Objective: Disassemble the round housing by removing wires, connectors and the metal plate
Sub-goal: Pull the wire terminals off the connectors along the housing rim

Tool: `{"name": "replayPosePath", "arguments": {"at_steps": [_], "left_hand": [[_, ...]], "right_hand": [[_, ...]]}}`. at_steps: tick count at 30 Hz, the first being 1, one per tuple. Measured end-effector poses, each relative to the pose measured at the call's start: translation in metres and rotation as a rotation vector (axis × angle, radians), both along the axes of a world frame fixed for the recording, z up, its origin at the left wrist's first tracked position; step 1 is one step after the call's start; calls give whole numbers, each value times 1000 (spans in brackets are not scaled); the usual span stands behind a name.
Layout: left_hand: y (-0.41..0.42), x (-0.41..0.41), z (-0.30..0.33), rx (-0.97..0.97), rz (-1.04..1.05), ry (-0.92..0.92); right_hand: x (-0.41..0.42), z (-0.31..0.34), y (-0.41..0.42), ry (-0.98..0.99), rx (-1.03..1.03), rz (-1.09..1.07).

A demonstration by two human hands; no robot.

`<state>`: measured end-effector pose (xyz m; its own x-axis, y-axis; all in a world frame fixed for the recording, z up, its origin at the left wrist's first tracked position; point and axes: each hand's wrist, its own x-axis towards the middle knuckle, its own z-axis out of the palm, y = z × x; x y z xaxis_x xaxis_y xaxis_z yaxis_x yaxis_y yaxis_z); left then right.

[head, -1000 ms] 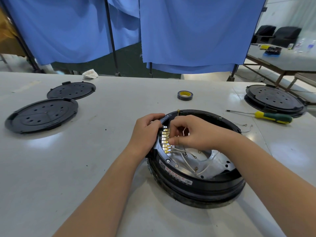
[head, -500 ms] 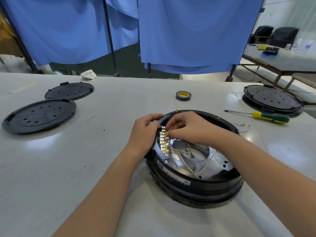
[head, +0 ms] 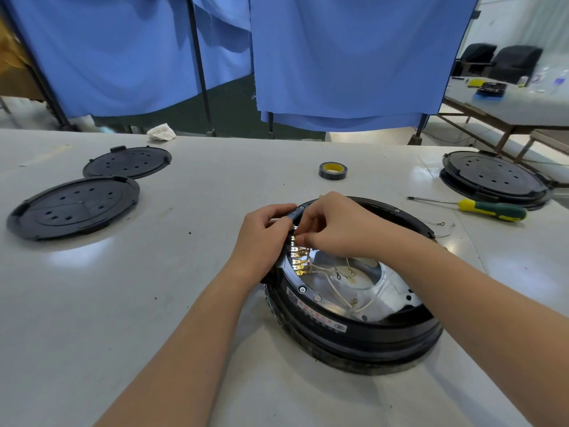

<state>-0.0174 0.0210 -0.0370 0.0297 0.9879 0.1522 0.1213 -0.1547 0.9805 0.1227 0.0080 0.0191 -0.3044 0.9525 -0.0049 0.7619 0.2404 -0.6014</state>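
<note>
At frame centre, the left hand (head: 264,238) grips the round black housing's (head: 354,328) rim; the right hand (head: 335,229) pinches a thin white wire (head: 331,283) at its brass connectors (head: 300,261). Wires look limp, fragile; grasp terminals.

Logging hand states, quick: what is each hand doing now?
Left hand: grips the housing rim.
Right hand: fingers pinched at the connectors; what they hold is hidden.

Round housing (head: 354,331): black plastic, semi-gloss rim. Inner metal plate (head: 391,291): bright, polished, reflective. Connectors (head: 300,261): brass-coloured, shiny metal. Wires (head: 331,280): white insulation. Table (head: 123,303): smooth, pale, faintly glossy. Covers (head: 74,206): matt black plastic. Curtains (head: 338,57): blue cloth.
</note>
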Motion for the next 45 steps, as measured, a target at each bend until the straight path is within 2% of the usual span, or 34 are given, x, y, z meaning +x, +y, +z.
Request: {"name": "replayPosePath", "arguments": {"at_steps": [6, 14, 21, 29, 37, 45], "left_hand": [[0, 0, 1, -13, 8, -8], [-2, -1, 1, -18, -9, 20], [-1, -11, 4, -147, -161, -38], [1, -10, 4, -159, -154, -43], [1, -9, 3, -150, -147, -48], [4, -9, 0, -152, -138, -22]], "right_hand": [[-5, -6, -4, -21, 57, -104], [4, -3, -1, 89, -16, 31], [4, -3, -4, 85, -18, -12], [0, -3, -7, 50, 0, -88], [5, 2, -6, 106, -70, -18], [1, 0, -8, 84, -51, -128]]}}
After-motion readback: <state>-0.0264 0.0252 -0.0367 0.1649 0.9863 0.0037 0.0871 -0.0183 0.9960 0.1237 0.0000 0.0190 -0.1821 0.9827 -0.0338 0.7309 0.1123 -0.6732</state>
